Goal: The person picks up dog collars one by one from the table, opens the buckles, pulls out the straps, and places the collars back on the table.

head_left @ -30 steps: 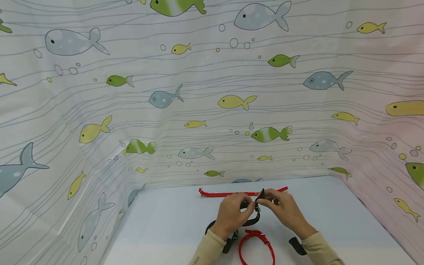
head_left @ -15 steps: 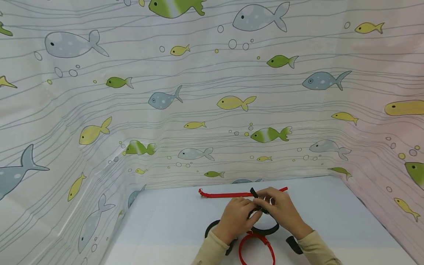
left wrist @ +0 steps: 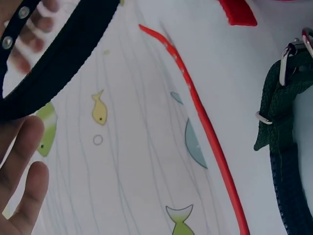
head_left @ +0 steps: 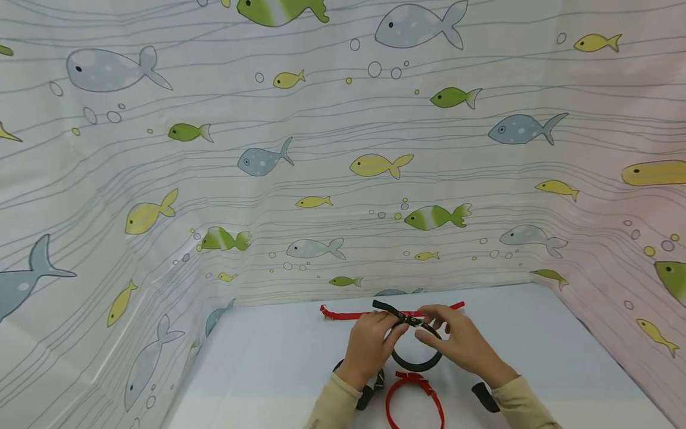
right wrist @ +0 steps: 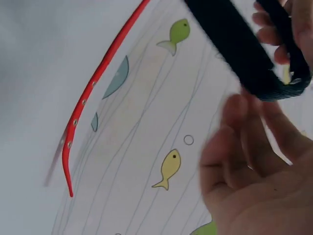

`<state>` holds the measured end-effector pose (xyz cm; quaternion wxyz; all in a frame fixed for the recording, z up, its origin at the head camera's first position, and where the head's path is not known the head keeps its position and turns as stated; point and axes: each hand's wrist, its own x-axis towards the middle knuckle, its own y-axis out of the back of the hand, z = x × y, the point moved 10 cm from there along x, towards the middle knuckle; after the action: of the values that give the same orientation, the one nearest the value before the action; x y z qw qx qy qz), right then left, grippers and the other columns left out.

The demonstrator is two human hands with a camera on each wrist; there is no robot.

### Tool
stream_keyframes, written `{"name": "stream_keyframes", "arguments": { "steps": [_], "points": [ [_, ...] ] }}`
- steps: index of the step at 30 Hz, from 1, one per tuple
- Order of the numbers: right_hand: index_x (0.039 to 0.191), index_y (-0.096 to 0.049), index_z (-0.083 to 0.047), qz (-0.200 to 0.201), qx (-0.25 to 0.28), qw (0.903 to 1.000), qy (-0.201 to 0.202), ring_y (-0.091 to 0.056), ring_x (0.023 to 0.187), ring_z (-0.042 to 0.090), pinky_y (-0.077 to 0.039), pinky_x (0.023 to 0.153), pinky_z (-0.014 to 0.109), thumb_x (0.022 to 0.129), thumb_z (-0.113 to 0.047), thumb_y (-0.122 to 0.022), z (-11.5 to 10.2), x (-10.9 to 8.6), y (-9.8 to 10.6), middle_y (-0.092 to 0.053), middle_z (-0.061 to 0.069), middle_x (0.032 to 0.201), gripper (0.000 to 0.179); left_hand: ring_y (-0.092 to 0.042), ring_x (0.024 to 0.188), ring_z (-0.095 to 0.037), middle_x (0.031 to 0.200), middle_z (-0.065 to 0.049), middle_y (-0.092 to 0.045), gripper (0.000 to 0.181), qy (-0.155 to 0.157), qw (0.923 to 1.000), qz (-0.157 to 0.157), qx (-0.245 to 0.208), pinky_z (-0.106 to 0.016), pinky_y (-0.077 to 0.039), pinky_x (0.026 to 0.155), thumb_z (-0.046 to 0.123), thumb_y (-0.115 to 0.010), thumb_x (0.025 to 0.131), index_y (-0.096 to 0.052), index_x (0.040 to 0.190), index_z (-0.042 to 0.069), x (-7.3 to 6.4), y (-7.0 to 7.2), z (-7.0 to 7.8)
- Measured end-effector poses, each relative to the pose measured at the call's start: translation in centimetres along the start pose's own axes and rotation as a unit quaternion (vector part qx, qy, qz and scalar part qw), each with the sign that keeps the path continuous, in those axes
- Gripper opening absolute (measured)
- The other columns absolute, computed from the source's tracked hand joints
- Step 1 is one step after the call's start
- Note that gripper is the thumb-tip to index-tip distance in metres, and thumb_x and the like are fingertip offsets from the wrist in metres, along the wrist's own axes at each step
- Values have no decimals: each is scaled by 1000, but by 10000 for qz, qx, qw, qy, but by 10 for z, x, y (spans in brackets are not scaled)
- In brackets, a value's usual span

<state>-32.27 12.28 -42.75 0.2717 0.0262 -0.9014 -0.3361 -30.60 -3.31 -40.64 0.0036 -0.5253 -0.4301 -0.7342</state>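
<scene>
In the head view, my left hand (head_left: 370, 345) pinches a black buckled collar (head_left: 416, 367) near its buckle. The collar forms a round loop raised in front of me, its free strap end pointing up and left. My right hand (head_left: 461, 342) is at the loop's right side, thumb and fingers spread apart around the band. From the right wrist view, the loop (right wrist: 230, 44) crosses above the right fingers (right wrist: 234, 110), which are partly blurred. In the left wrist view, the band (left wrist: 73, 54) shows metal eyelets, with left fingers (left wrist: 29, 137) below it.
A red strap with eyelets (head_left: 348, 316) lies stretched out on the white table (head_left: 257, 357) behind the hands. Nearer me is a red collar (head_left: 389, 398) fastened in a ring. Another black collar (left wrist: 283, 171) with a metal buckle lies partly hidden behind the left wrist.
The black collar has turned and now hangs as a round loop, its strap end swung to the left. My right fingers have spread away from the strap end.
</scene>
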Motion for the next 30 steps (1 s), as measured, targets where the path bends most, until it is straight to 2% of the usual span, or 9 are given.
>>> {"name": "stream_keyframes", "arguments": {
  "steps": [3,5,10,13,16,21,25,30],
  "points": [
    [112,-70,-22,-382,89,9987,-310,-59,84,4,-51,71,30,90,-46,-75,9,-1,-9,-66,-13,95,33,-69,86,-10,92,6,-75,16,92,9998,181,-79,-28,-54,72,30,-72,96,-76,99,15,1,6,-5],
    [106,-71,-23,-462,288,9976,-430,-61,81,5,-52,70,29,92,-44,-73,12,-1,-13,-67,-13,92,25,-68,85,-10,92,6,-75,15,109,9997,207,-117,-27,-54,72,29,-73,95,-76,99,15,2,8,-6],
    [106,-72,-24,-93,768,9954,-572,-62,75,8,-52,65,29,93,-40,-74,14,1,-10,-69,-14,90,21,-69,86,-10,92,4,-75,17,117,9997,152,-170,-29,-55,75,30,-74,94,-76,99,13,1,6,-6],
    [108,-71,-23,-77,1009,9926,-674,-63,75,9,-52,66,30,92,-41,-75,14,1,-10,-70,-11,92,24,-69,87,-10,92,5,-74,17,114,9996,142,-206,-29,-55,76,30,-74,95,-76,99,13,0,5,-5],
    [110,-70,-20,-329,1418,9862,-783,-64,73,11,-50,66,29,93,-37,-75,16,0,-13,-67,-5,88,25,-68,88,-9,92,6,-74,17,120,9993,103,-344,-28,-54,77,30,-72,96,-75,99,14,-1,5,-6],
    [115,-68,-14,-823,2021,9729,-767,-56,65,17,-44,59,29,98,-27,-70,17,-1,-17,-56,3,76,22,-66,89,-8,93,7,-73,17,381,9967,-105,-707,-27,-53,79,32,-70,97,-75,100,16,-5,2,-12],
    [118,-67,-14,-945,1970,9734,-682,-58,67,18,-46,62,30,99,-26,-68,16,-3,-18,-58,2,76,22,-64,86,-7,92,8,-72,18,526,9955,-207,-760,-26,-53,79,34,-69,97,-74,100,17,-6,1,-15],
    [111,-69,-23,-514,1325,9867,-788,-67,79,11,-54,72,31,93,-41,-74,17,-3,-13,-69,-7,89,25,-65,85,-7,91,9,-72,18,388,9963,-214,-740,-26,-53,78,34,-70,97,-74,98,16,-5,0,-11]
  ]
}}
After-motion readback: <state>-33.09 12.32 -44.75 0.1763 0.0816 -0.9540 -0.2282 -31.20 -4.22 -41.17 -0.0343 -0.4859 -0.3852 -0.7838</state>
